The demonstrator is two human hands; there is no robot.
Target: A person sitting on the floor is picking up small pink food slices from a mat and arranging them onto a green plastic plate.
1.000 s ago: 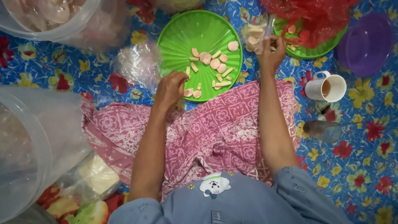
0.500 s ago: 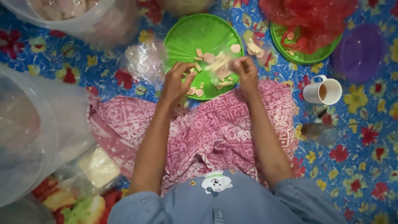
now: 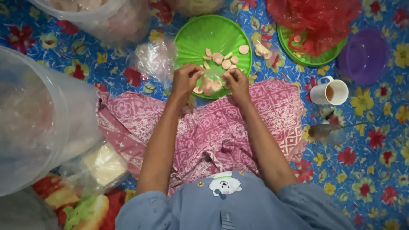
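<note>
My left hand point(image 3: 185, 80) and my right hand point(image 3: 236, 82) meet over the near edge of a green ribbed plate point(image 3: 200, 36). Between them they hold a small clear plastic bag point(image 3: 210, 83) with pale round crackers inside. Both hands pinch the bag's top corners. More pale cracker slices point(image 3: 225, 58) lie loose on the plate just beyond my fingers. My forearms reach out over a pink patterned cloth point(image 3: 213, 127) on my lap.
A second green plate point(image 3: 307, 56) under a red mesh bag point(image 3: 315, 19) sits at the back right, beside a purple bowl point(image 3: 366, 55). A white mug point(image 3: 329, 91) stands at right. Large clear tubs point(image 3: 30, 115) and crumpled plastic bags point(image 3: 154, 59) crowd the left.
My right hand came back from the far plate at right to the near plate. Both hands have closed in on the small bag between them.
</note>
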